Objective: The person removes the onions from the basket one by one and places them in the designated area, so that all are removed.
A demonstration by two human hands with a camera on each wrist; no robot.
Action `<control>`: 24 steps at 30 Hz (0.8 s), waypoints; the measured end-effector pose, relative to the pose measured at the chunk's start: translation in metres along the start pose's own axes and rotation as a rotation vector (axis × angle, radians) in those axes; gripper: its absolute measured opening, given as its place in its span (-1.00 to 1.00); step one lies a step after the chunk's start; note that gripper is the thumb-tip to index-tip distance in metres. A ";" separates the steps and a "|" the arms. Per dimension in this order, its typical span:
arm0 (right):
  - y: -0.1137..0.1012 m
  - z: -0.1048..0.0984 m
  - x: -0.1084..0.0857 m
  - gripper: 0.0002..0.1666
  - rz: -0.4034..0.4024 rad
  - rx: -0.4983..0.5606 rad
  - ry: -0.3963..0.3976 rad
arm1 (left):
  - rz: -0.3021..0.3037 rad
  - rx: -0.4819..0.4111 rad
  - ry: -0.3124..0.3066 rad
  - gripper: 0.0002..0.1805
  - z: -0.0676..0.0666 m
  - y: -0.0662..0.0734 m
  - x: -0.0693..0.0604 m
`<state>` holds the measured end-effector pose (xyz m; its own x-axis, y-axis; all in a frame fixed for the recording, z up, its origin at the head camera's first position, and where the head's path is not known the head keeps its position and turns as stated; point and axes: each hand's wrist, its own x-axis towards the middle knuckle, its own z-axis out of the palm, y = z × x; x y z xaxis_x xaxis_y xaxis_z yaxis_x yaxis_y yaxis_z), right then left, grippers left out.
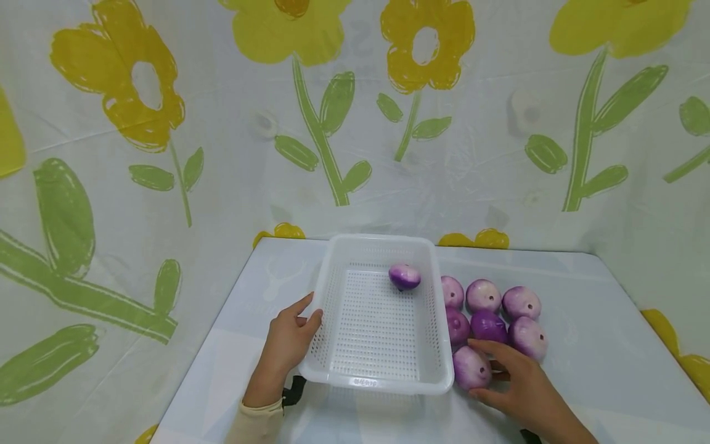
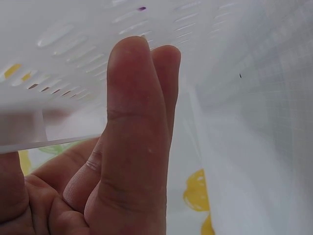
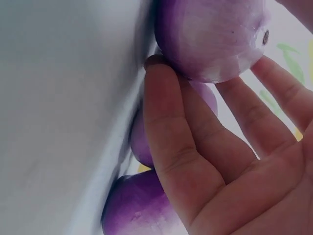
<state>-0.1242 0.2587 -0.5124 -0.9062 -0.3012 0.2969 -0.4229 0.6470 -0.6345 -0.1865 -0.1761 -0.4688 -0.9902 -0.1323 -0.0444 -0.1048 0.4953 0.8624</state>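
A white plastic basket (image 1: 377, 383) with perforated sides and base stands on the table, one purple onion (image 1: 405, 277) lying inside near its far right corner. My left hand (image 1: 289, 339) holds the basket's left rim; in the left wrist view its fingers (image 2: 137, 122) are against the perforated wall. To the basket's right, my right hand (image 1: 518, 379) grips the nearest onion (image 1: 470, 369), thumb on the near side and index finger on the far side. The right wrist view shows this onion (image 3: 210, 39) up close, with fingers (image 3: 168, 117) along its underside.
Several more onions sit in rows right of the basket, including a dark purple one (image 1: 489, 326) and paler ones (image 1: 528, 338) beside the right hand. The white table (image 1: 588, 320) backs onto a flower-print curtain (image 1: 477, 154), which also hangs at both sides.
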 end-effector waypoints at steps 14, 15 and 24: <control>0.002 -0.002 -0.006 0.03 0.081 -0.020 -0.013 | -0.003 0.004 -0.017 -0.36 0.002 -0.004 0.000; 0.002 -0.003 -0.006 0.04 0.079 -0.010 -0.015 | -0.001 0.003 -0.014 -0.36 0.002 -0.004 0.000; -0.014 -0.019 -0.003 0.02 0.183 -0.108 -0.042 | 0.001 -0.003 -0.008 -0.35 0.000 -0.002 0.001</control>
<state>-0.1157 0.2639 -0.4907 -0.9679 -0.1996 0.1525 -0.2512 0.7640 -0.5944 -0.1873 -0.1768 -0.4705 -0.9910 -0.1248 -0.0480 -0.1039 0.4924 0.8641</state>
